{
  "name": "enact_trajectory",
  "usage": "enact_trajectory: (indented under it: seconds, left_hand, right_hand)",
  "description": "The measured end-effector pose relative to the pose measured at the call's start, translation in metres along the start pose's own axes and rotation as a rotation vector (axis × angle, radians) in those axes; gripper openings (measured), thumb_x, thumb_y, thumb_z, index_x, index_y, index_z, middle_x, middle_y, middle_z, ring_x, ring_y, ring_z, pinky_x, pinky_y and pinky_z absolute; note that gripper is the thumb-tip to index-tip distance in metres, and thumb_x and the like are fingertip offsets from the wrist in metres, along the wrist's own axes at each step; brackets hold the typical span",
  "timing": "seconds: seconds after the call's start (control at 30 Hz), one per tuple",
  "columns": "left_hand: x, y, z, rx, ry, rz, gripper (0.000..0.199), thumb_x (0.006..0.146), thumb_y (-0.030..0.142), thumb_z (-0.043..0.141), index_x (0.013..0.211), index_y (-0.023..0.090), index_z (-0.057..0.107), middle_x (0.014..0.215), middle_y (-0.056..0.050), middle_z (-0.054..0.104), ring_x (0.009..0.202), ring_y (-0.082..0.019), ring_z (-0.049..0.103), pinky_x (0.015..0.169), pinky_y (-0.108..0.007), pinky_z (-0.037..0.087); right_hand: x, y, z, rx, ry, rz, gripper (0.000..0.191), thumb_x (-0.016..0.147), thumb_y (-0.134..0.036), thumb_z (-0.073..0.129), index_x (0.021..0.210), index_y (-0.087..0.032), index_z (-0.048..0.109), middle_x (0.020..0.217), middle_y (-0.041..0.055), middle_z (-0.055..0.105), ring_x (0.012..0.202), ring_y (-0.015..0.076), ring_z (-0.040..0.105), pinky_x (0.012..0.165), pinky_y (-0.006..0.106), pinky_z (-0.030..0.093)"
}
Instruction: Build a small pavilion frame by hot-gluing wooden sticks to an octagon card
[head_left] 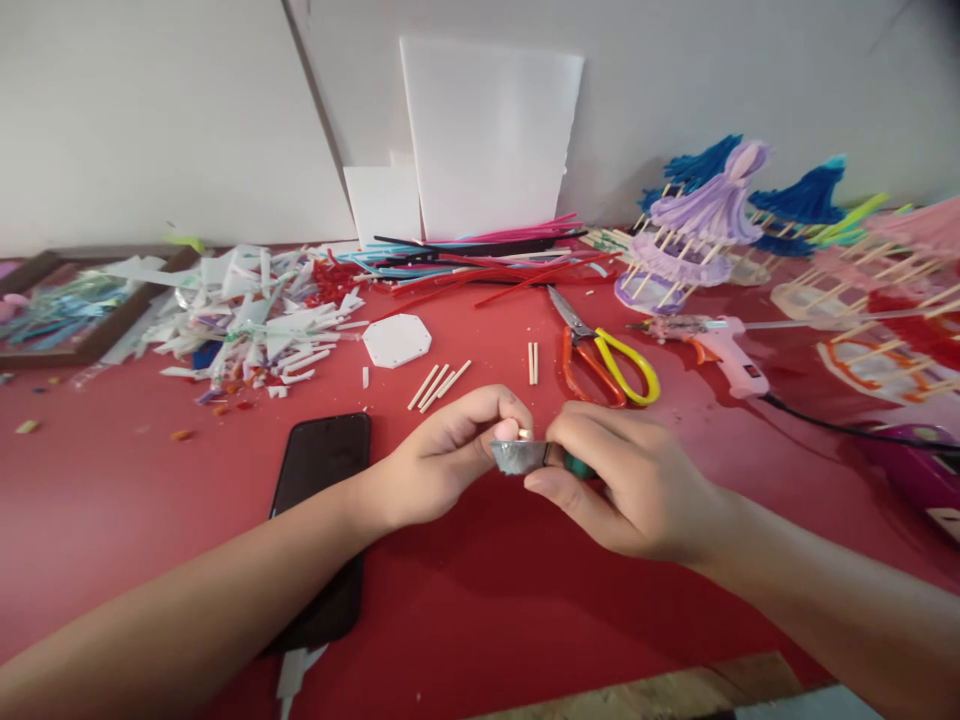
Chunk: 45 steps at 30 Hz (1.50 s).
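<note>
My left hand (pixel 457 445) pinches a short wooden stick (pixel 523 435), of which only the pale end shows between thumb and forefinger. Closed around the green handle of a short, wide-bladed knife (pixel 519 457) is my right hand (pixel 626 475). The grey blade lies against the stick, close to my left thumb. Just beyond my left hand, several cut wooden sticks (pixel 439 386) lie on the red table. Two more short sticks (pixel 532 363) lie side by side farther right. A white octagonal plate (pixel 397 341) with small holes rests behind them.
Scissors (pixel 600 350) and a pink glue gun (pixel 724 352) lie right of centre. Carousel-like crafts (pixel 697 225) stand at back right. A phone (pixel 322 530) lies under my left forearm. White scraps (pixel 247 310) and pipe cleaners (pixel 480 262) are piled toward the wall.
</note>
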<state>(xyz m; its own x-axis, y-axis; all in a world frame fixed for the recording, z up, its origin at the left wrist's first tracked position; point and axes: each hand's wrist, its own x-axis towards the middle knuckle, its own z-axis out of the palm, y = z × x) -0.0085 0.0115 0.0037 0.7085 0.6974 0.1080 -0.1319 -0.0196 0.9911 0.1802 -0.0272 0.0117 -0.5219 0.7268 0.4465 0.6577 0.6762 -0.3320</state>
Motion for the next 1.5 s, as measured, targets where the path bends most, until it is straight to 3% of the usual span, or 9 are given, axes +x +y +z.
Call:
enact_trajectory:
  seconds: [0.3, 0.47, 0.73, 0.83, 0.97, 1.1, 1.27, 1.4, 1.5]
  left_hand:
    - [0.003, -0.003, 0.0, -0.061, 0.002, -0.032, 0.007, 0.088, 0.02, 0.051, 0.082, 0.017, 0.05, 0.075, 0.002, 0.045, 0.068, -0.01, 0.041, 0.065, -0.021, 0.036]
    - [0.003, -0.006, -0.001, 0.065, 0.009, -0.037, 0.014, 0.092, 0.02, 0.043, 0.082, 0.017, 0.052, 0.071, 0.002, 0.047, 0.066, -0.011, 0.043, 0.067, -0.023, 0.037]
    - [0.004, -0.01, 0.002, 0.147, -0.017, -0.035, 0.012, 0.092, 0.017, 0.041, 0.088, 0.016, 0.052, 0.076, -0.001, 0.057, 0.072, -0.011, 0.056, 0.069, -0.023, 0.043]
    - [0.005, -0.003, 0.003, 0.38, 0.075, -0.019, 0.009, 0.091, 0.017, 0.042, 0.089, 0.017, 0.051, 0.08, -0.002, 0.061, 0.074, -0.012, 0.058, 0.069, -0.024, 0.045]
    - [0.008, 0.022, -0.008, 1.064, 0.324, -0.01, 0.011, 0.086, 0.016, 0.045, 0.093, 0.017, 0.053, 0.096, -0.008, 0.062, 0.086, -0.019, 0.059, 0.076, -0.03, 0.046]
    - [0.011, 0.04, -0.033, 1.546, 0.321, -0.194, 0.013, 0.085, 0.022, 0.045, 0.087, 0.017, 0.056, 0.089, -0.008, 0.061, 0.087, -0.026, 0.059, 0.074, -0.036, 0.045]
    - [0.009, 0.034, -0.048, 1.664, 0.158, -0.318, 0.014, 0.084, 0.029, 0.047, 0.088, 0.018, 0.057, 0.088, -0.007, 0.062, 0.083, -0.027, 0.061, 0.067, -0.035, 0.045]
    - [0.008, 0.024, -0.037, 1.704, 0.133, -0.344, 0.018, 0.086, 0.032, 0.049, 0.094, 0.018, 0.058, 0.095, -0.009, 0.06, 0.088, -0.028, 0.06, 0.07, -0.036, 0.046]
    - [0.009, 0.017, -0.026, 1.768, 0.174, -0.327, 0.02, 0.087, 0.032, 0.049, 0.097, 0.017, 0.059, 0.106, -0.012, 0.055, 0.09, -0.028, 0.059, 0.069, -0.035, 0.047]
  right_hand:
    - [-0.002, 0.003, 0.002, 0.09, 0.025, 0.024, 0.027, 0.089, -0.04, 0.051, 0.072, -0.019, 0.045, 0.062, -0.0028, 0.045, 0.053, 0.0092, 0.041, 0.05, 0.023, 0.035]
    - [0.0, 0.007, 0.003, 0.049, 0.169, 0.072, 0.014, 0.082, -0.018, 0.062, 0.087, -0.02, 0.049, 0.068, -0.0034, 0.053, 0.058, 0.0084, 0.049, 0.056, 0.021, 0.04]
    - [0.001, 0.012, 0.003, 0.177, 0.145, 0.029, 0.014, 0.079, -0.007, 0.055, 0.082, -0.02, 0.049, 0.072, -0.0012, 0.056, 0.063, 0.0094, 0.051, 0.061, 0.021, 0.043]
    - [0.0, 0.017, 0.0, 0.164, 0.133, 0.092, 0.008, 0.08, -0.012, 0.055, 0.084, -0.02, 0.053, 0.071, -0.0008, 0.057, 0.062, 0.0102, 0.052, 0.06, 0.022, 0.043]
    - [0.001, 0.03, -0.009, 0.005, 0.22, 0.349, 0.005, 0.082, -0.024, 0.056, 0.079, -0.02, 0.058, 0.069, 0.0001, 0.06, 0.06, 0.0122, 0.054, 0.059, 0.024, 0.042]
    - [0.007, 0.046, -0.016, -0.133, 0.237, 0.563, 0.012, 0.079, -0.027, 0.056, 0.071, -0.019, 0.059, 0.067, 0.0018, 0.064, 0.058, 0.0147, 0.057, 0.055, 0.026, 0.04]
    - [0.016, 0.053, -0.007, -0.149, 0.137, 0.599, 0.015, 0.076, -0.029, 0.056, 0.08, -0.019, 0.066, 0.07, 0.0047, 0.069, 0.061, 0.0193, 0.062, 0.053, 0.028, 0.043]
    - [0.016, 0.051, 0.006, -0.126, 0.1, 0.478, 0.033, 0.078, -0.025, 0.057, 0.109, -0.019, 0.063, 0.097, 0.0066, 0.071, 0.087, 0.0232, 0.066, 0.072, 0.033, 0.049]
    - [0.013, 0.047, 0.008, -0.167, 0.065, 0.369, 0.023, 0.078, -0.022, 0.057, 0.1, -0.02, 0.063, 0.098, 0.0064, 0.069, 0.088, 0.0215, 0.064, 0.073, 0.032, 0.048]
